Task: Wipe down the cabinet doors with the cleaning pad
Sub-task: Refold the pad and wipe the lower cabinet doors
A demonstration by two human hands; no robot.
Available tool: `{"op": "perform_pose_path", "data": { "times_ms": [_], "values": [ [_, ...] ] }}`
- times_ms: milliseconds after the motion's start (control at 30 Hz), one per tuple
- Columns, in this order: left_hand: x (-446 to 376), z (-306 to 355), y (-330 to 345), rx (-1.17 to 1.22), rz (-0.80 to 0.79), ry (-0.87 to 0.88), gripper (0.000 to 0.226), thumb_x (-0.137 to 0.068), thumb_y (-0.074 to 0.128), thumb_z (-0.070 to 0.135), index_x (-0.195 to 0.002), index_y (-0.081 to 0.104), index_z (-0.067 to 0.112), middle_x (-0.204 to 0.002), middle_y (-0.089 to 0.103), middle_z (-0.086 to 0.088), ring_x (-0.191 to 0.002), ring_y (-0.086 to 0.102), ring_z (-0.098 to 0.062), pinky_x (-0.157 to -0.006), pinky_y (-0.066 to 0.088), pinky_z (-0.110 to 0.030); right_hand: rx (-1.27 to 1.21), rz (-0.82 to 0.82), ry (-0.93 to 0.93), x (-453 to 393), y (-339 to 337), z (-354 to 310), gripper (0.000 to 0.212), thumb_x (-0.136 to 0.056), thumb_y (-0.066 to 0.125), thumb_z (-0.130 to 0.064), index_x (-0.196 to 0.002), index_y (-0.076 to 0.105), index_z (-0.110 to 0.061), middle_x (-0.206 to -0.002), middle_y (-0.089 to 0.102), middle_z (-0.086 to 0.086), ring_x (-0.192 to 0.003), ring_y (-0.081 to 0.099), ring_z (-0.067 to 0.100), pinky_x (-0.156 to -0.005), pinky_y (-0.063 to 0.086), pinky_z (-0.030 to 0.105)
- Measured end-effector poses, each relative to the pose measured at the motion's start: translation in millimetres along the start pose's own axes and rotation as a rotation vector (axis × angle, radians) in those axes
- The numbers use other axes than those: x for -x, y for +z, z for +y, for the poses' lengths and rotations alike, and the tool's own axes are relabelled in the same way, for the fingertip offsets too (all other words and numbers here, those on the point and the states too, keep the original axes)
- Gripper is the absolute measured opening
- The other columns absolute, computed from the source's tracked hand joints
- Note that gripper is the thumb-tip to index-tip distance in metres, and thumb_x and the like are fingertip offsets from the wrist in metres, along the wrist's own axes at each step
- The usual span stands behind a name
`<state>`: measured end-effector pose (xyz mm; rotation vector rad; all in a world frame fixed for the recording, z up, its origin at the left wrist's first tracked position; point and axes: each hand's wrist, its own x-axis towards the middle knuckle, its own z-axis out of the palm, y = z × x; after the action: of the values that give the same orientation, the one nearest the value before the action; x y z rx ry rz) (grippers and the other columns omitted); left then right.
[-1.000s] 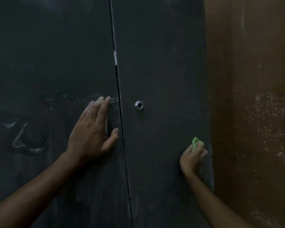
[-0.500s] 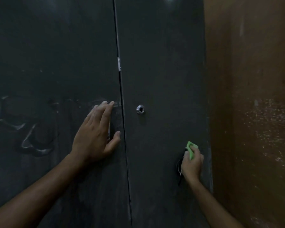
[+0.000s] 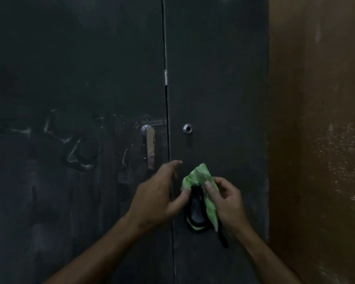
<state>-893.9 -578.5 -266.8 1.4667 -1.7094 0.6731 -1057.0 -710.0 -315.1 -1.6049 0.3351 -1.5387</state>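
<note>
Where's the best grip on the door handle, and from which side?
Take the door handle on its lower lever, below the round pivot at the top. Come straight at the left door from the front: the lever hangs vertical, bare, just left of the seam.

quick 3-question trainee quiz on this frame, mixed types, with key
1. True or false: the left hand lies flat on the left door.
2. The cleaning pad is mainly: A red, B green, C white.
3. Fill in: the metal handle sits on the ___ door.

Key: 1 false, it reaches to the pad that the right hand grips. 2 B. 3 left.
</note>
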Motion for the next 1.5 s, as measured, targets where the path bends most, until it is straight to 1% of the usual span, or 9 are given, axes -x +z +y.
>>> {"op": "perform_pose_path", "data": {
  "times_ms": [167, 300, 500, 700, 900, 1067, 1233, 1400, 1500],
  "values": [
    [28, 4, 0, 0.43, -0.131, -0.472, 0.043, -0.078, 0.08, 0.065, -0.106, 0.06, 0.04, -0.095, 0.074, 0.018, -0.089, 0.067, 0.011, -0.067, 0.054, -0.012, -0.129, -0.135, 0.082, 24, 24, -24, 0.013, -0.098, 0.066, -0.018, -0.098, 0.075, -0.008, -0.091, 0.077, 0.013, -0.082, 0.074, 0.024, -0.068, 0.06, 0.032],
    [37, -19, -23, 0.693, -0.276, -0.635, 0.051, -0.074, 0.088, 0.027, -0.12, 0.068, 0.017, -0.103, 0.079, -0.011, -0.098, 0.077, -0.023, -0.091, 0.063, -0.045, -0.207, -0.234, 0.231, 28, 30, -35, 0.023, -0.102, 0.06, -0.022, -0.104, 0.075, -0.005, -0.101, 0.075, 0.023, -0.093, 0.072, 0.035, -0.082, 0.058, 0.049],
    [62, -31, -56, 1.1, -0.509, -0.667, 0.038, -0.091, 0.081, 0.033, -0.117, 0.078, 0.007, -0.122, 0.074, -0.022, -0.112, 0.074, -0.032, -0.092, 0.061, -0.035, -0.021, -0.404, 0.276, 36, 45, -44, 0.02, -0.105, 0.056, -0.027, -0.11, 0.068, -0.012, -0.104, 0.074, 0.01, -0.089, 0.072, 0.019, -0.076, 0.059, 0.034],
    [72, -33, -61, 1.134, -0.369, -0.795, 0.042, -0.101, 0.065, 0.039, -0.12, 0.076, 0.004, -0.122, 0.073, -0.026, -0.117, 0.071, -0.04, -0.1, 0.059, -0.044, 0.194, -0.616, 0.183, 63, 60, -33, 0.059, -0.07, 0.087, -0.058, -0.116, 0.061, -0.032, -0.118, 0.067, -0.002, -0.104, 0.069, 0.018, -0.08, 0.06, 0.035],
    [76, -51, -81, 0.992, -0.453, -0.69, 0.049, -0.077, 0.092, 0.025, -0.119, 0.075, 0.006, -0.123, 0.074, -0.02, -0.119, 0.071, -0.032, -0.098, 0.059, -0.033, 0.023, -0.662, 0.104, 55, 58, -29, 0.023, -0.091, 0.077, -0.02, -0.112, 0.078, -0.01, -0.125, 0.073, 0.001, -0.117, 0.069, 0.021, -0.102, 0.056, 0.039],
    [74, -62, -91, 1.025, -0.583, -0.673, 0.047, -0.079, 0.088, 0.007, -0.123, 0.072, 0.003, -0.125, 0.073, -0.022, -0.115, 0.071, -0.032, -0.096, 0.059, -0.036, -0.043, -0.59, 0.27, 39, 57, -33, 0.021, -0.095, 0.066, -0.02, -0.101, 0.071, 0.0, -0.089, 0.071, 0.013, -0.079, 0.067, 0.017, -0.069, 0.055, 0.028],
    [70, -64, -92, 0.961, -0.539, -0.656, 0.039, -0.09, 0.074, 0.009, -0.125, 0.066, -0.008, -0.128, 0.067, -0.031, -0.112, 0.068, -0.032, -0.099, 0.055, -0.036, -0.17, -0.433, 0.426, 34, 61, -24, 0.017, -0.104, 0.054, -0.01, -0.109, 0.066, 0.001, -0.1, 0.064, 0.019, -0.094, 0.058, 0.03, -0.08, 0.048, 0.038],
    [75, -56, -78, 1.131, -0.517, -0.796, 0.028, -0.097, 0.069, 0.024, -0.113, 0.078, 0.003, -0.119, 0.075, -0.022, -0.108, 0.075, -0.028, -0.087, 0.06, -0.032, -0.247, -0.656, 0.668, 50, 69, -23, 0.045, -0.103, 0.052, -0.045, -0.126, 0.07, -0.011, -0.131, 0.068, 0.017, -0.123, 0.065, 0.03, -0.112, 0.045, 0.044],
    [76, -57, -62, 1.104, -0.548, -0.797, 0.023, -0.098, 0.07, 0.013, -0.117, 0.074, 0.001, -0.113, 0.075, -0.022, -0.098, 0.073, -0.027, -0.083, 0.061, -0.032, -0.01, -0.664, 0.591, 64, 86, -20, 0.058, -0.086, 0.07, -0.065, -0.112, 0.077, -0.013, -0.109, 0.077, 0.01, -0.102, 0.074, 0.023, -0.091, 0.056, 0.035]
  ]
}}
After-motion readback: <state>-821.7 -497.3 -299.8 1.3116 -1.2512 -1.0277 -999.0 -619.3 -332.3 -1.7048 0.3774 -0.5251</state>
